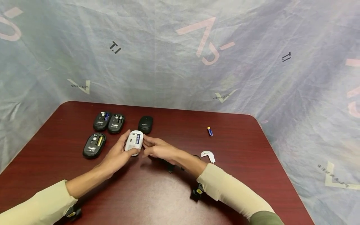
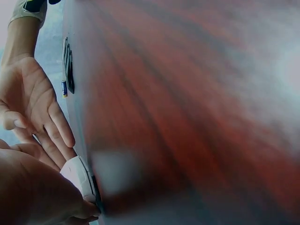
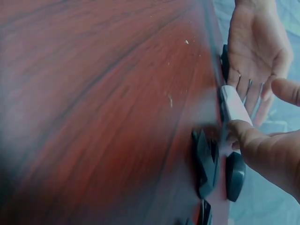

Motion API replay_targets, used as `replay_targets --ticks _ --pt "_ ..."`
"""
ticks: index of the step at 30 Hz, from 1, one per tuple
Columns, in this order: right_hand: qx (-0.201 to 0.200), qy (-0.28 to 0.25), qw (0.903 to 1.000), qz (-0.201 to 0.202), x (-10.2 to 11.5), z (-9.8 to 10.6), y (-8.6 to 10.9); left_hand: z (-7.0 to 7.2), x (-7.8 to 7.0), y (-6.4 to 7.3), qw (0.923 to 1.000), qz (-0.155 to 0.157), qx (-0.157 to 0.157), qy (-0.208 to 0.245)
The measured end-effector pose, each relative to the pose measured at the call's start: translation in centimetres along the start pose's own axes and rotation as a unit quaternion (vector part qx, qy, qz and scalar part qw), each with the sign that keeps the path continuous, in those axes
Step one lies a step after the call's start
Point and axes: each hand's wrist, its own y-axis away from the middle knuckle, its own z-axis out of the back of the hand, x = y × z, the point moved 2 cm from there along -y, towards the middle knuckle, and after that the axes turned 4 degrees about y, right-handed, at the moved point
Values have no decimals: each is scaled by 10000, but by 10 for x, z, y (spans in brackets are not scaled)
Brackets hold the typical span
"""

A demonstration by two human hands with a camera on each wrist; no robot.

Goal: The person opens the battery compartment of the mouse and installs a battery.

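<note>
A white computer mouse (image 1: 130,144) is turned underside up, with a blue battery (image 1: 137,139) in its uncovered bay. My left hand (image 1: 118,153) grips it from the left, thumb over the lower edge. At its other side is my right hand (image 1: 161,150), fingertips right at the mouse's edge. In the left wrist view, the right hand (image 2: 33,96) shows its palm, with fairly straight fingers reaching to the white mouse (image 2: 78,177). Just beyond the mouse lies a black mouse (image 1: 145,124), top side up.
Three overturned black mice lie at the left: one with a blue battery (image 1: 100,123), one beside it (image 1: 115,125), one with a gold battery (image 1: 91,148). At the right are a loose blue battery (image 1: 210,132) and a curved white cover (image 1: 207,153). Dark pieces (image 1: 170,168) lie under my right forearm.
</note>
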Motion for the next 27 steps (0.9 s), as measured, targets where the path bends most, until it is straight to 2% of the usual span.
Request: replay_targets --ticks 5,10,16,22,27 --pt "233 129 9995 143 2 -10 -11 10 5 1 9998 151 -52 -98" --pt "233 406 9988 161 6 -16 -22 15 8 0 9996 188 -83 -182" --pt "25 836 9965 -74 10 -22 -32 22 8 -3 9994 175 -137 -278" --pt "13 1194 9922 -362 15 -27 -36 27 8 -5 9987 185 -197 -429" --pt "28 1296 9907 -402 16 -28 -36 28 8 -5 9989 182 -170 -385"
